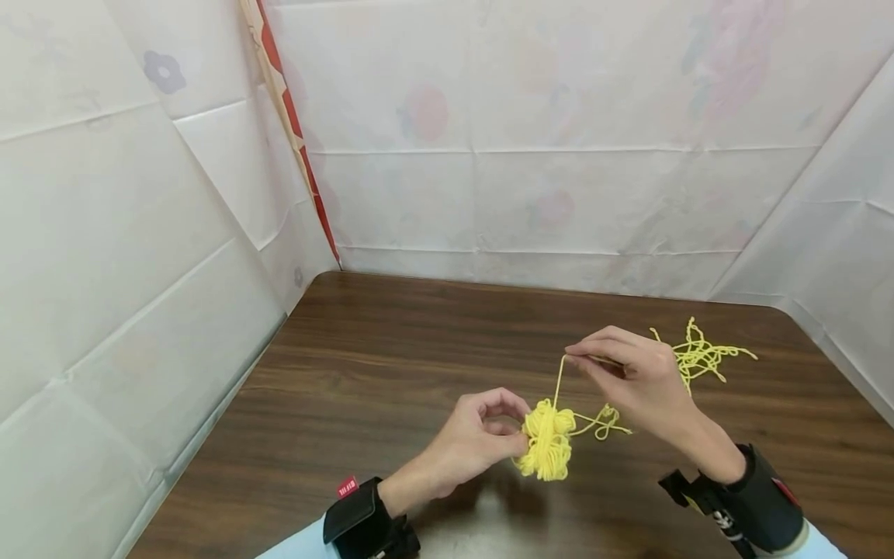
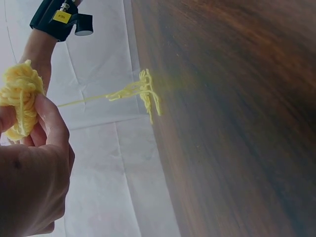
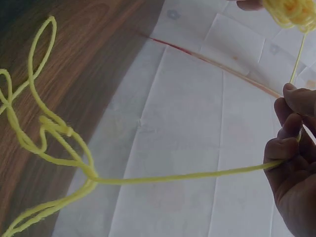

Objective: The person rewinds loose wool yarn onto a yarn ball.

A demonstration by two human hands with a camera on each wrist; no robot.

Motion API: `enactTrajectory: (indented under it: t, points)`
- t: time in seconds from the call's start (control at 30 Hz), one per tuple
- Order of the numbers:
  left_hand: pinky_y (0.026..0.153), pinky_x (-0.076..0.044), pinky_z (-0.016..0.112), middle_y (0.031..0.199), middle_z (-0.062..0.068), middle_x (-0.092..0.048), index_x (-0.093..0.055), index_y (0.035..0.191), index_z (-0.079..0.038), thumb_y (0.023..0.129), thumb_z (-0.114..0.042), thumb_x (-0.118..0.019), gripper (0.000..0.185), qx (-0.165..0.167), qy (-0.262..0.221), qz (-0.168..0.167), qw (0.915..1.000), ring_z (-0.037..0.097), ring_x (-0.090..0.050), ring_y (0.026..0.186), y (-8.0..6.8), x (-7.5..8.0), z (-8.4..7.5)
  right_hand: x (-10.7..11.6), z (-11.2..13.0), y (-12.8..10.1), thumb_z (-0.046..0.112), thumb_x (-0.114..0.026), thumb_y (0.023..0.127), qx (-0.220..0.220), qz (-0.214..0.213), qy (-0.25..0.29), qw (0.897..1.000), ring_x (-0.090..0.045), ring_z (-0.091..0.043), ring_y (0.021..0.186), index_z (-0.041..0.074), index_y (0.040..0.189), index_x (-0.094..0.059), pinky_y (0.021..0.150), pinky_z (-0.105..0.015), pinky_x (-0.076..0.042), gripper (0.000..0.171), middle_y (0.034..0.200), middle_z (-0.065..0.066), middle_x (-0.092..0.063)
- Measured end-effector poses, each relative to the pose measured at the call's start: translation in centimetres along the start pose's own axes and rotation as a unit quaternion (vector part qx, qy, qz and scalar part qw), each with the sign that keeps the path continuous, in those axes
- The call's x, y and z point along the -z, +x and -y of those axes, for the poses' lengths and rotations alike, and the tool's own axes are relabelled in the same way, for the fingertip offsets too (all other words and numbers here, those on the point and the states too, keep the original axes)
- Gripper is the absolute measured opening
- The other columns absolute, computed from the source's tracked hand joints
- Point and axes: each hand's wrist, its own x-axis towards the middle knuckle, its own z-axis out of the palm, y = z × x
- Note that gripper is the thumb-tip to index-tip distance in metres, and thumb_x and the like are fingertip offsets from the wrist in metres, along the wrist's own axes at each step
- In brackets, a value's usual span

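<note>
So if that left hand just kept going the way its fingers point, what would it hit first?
The left hand points right, and its fingertips already pinch the yellow yarn bundle, so that comes first. Beyond it lies the loose strand, then probably the right hand, though depth is hard to judge.

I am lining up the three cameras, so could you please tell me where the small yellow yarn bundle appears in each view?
Head: the yarn bundle sits low, centre-right, held by the left hand.
Left wrist: upper left edge, above the fingers.
Right wrist: only its lower part, top right corner.
Shared landmark: the taut yarn strand running from the bundle to the right hand.
</note>
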Motion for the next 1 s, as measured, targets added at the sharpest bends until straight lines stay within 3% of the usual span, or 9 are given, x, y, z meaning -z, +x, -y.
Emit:
enactTrajectory:
  t: [0.03,0.1,0.17,0.27,0.33,0.37,0.67,1.0]
  points:
    - [0.070,-0.056,0.023,0.107,0.001,-0.068,-0.065,0.110,0.000,0.079,0.004,-0.068,0.031,0.000,0.001,0.000,1.0000,0.012,-0.070,0.080,0.0,0.0,0.0,0.1,-0.1,-0.1,0.022,-0.070,0.098,-0.005,0.001,0.003,1.000,-0.047,0.005,0.059,0.005,0.093,-0.078,0.050,-0.009,-0.035,0.020,0.083,-0.005,-0.073]
    - [0.070,-0.056,0.023,0.107,0.000,-0.067,-0.065,0.110,0.000,0.079,0.004,-0.068,0.031,0.000,0.000,0.002,1.0000,0.012,-0.070,0.080,-0.1,0.0,0.0,0.2,-0.5,-0.3,0.022,-0.070,0.097,-0.012,0.002,0.007,1.000,-0.047,0.004,0.058,0.005,0.093,-0.078,0.050,-0.009,-0.034,0.019,0.083,-0.005,-0.073]
    - [0.070,-0.056,0.023,0.107,0.001,-0.068,-0.065,0.110,0.001,0.079,0.004,-0.068,0.032,0.001,-0.003,0.003,1.0000,0.012,-0.069,0.080,-0.1,0.0,0.0,0.3,-0.7,-0.4,0.007,-0.077,0.091,-0.020,0.004,0.011,1.000,-0.047,0.004,0.057,0.005,0.094,-0.078,0.050,-0.009,-0.033,0.004,0.083,-0.006,-0.073]
    - [0.070,-0.056,0.022,0.108,0.003,-0.068,-0.064,0.111,0.003,0.078,0.005,-0.068,0.033,0.003,-0.009,0.008,0.9999,0.011,-0.070,0.081,-0.2,-0.1,0.0,0.4,-0.9,-0.6,-0.008,-0.080,0.080,-0.032,0.006,0.007,0.999,-0.044,0.003,0.055,0.007,0.094,-0.079,0.049,-0.011,-0.032,0.021,0.083,-0.004,-0.073]
    - [0.071,-0.056,0.021,0.108,0.004,-0.068,-0.063,0.112,0.005,0.078,0.006,-0.067,0.034,0.004,-0.017,0.012,0.9998,0.010,-0.069,0.081,-0.2,-0.1,0.0,0.5,-1.0,-0.7,-0.021,-0.080,0.067,-0.043,0.009,0.007,0.999,-0.043,0.003,0.055,0.008,0.095,-0.079,0.048,-0.012,-0.032,0.040,0.084,-0.003,-0.073]
    - [0.072,-0.056,0.021,0.108,0.005,-0.068,-0.062,0.112,0.006,0.078,0.007,-0.067,0.035,0.005,-0.023,0.016,0.9996,0.010,-0.069,0.081,-0.2,-0.2,0.0,0.6,-1.0,-0.8,-0.022,-0.079,0.066,-0.048,0.010,0.007,0.999,-0.043,0.004,0.055,0.008,0.095,-0.079,0.048,-0.012,-0.032,0.042,0.084,-0.003,-0.073]
    - [0.077,-0.059,0.020,0.108,0.003,-0.064,-0.055,0.120,0.006,0.083,0.011,-0.056,0.037,0.010,-0.118,0.052,0.9916,0.009,-0.068,0.090,-0.4,-0.1,0.0,0.7,-1.2,-1.4,-0.017,-0.079,0.075,-0.099,0.054,0.005,0.994,-0.046,0.003,0.056,0.011,0.097,-0.079,0.050,-0.010,-0.035,0.035,0.086,0.004,-0.074]
    - [0.081,-0.060,0.021,0.109,0.001,-0.063,-0.051,0.126,-0.001,0.094,0.001,-0.052,0.032,0.010,-0.217,0.036,0.9755,0.009,-0.066,0.094,-0.1,0.6,-0.7,0.6,-1.0,-3.4,-0.008,-0.080,0.079,-0.115,0.115,-0.039,0.986,-0.042,0.007,0.056,0.019,0.095,-0.078,0.049,-0.008,-0.034,0.031,0.083,0.008,-0.073]
